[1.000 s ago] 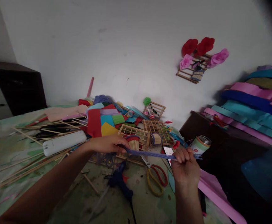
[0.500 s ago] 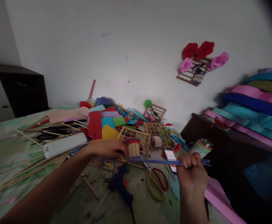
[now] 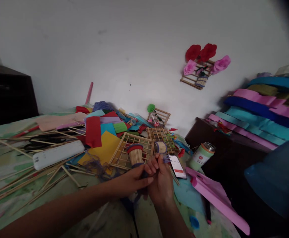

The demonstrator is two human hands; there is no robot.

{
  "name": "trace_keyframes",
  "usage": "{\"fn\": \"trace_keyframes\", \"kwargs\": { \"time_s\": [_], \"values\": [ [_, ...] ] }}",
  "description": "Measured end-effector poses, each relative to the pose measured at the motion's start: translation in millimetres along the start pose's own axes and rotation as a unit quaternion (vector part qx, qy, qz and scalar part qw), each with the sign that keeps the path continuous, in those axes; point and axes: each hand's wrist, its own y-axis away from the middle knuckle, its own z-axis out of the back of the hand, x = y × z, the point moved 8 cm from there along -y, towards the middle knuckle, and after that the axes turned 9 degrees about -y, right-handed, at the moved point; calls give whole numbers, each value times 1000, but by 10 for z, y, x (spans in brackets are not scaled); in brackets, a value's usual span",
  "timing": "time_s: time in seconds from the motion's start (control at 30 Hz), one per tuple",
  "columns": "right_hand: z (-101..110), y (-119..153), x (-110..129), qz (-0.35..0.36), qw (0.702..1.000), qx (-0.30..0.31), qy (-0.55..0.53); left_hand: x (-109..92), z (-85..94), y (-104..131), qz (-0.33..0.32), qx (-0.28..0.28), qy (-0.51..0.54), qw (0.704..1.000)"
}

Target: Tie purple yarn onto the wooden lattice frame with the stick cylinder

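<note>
Blue-purple yarn strands (image 3: 167,159) stick out of the top of my right hand (image 3: 161,180), whose fingers are wrapped round them. Against it lies my left hand (image 3: 136,178), its fingers bent towards the right palm; what they hold, if anything, is hidden. Just behind my hands a small bundle of sticks (image 3: 135,155) with a red and blue rim leans on a stick lattice (image 3: 119,152). Loose tangled yarn (image 3: 97,168) lies left of my left hand. A blue glue gun (image 3: 128,204) is mostly hidden under my hands.
Coloured paper (image 3: 93,131), a white case (image 3: 58,154) and many thin sticks (image 3: 45,180) cover the left side. On the right are a phone (image 3: 176,166), a jar (image 3: 202,155) and a pink paper roll (image 3: 221,205). A flower-decorated lattice (image 3: 191,82) hangs on the wall.
My right hand has moved left with the yarn and now meets my left hand, which has shifted slightly right and down. The scissors are no longer visible. The view has turned somewhat right.
</note>
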Motion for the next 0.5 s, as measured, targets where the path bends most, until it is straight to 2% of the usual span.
{"fn": "trace_keyframes", "kwargs": {
  "time_s": [0.07, 0.1, 0.23, 0.33, 0.43, 0.5],
  "values": [
    [-4, 3, -6, -6, 1000, -2, -7, 130, -12, 4, 60, -8, 35, 998],
    [0, 3, 13, -6, 1000, -5, -11, 148, 0, 3, 70, -10, 34, 997],
    [48, -11, 161, -5, 1000, -13, -28, -44, 133, -6, 6, -35, -75, 997],
    [111, -41, 301, -7, 999, -11, -35, -123, 117, 14, -1, 1, -115, 993],
    [174, -98, 455, 5, 1000, -6, -28, -66, 47, 43, 40, 46, -7, 998],
    [196, -151, 576, 45, 999, 1, -16, -9, 52, 47, 75, 31, 136, 987]
  ]
}}
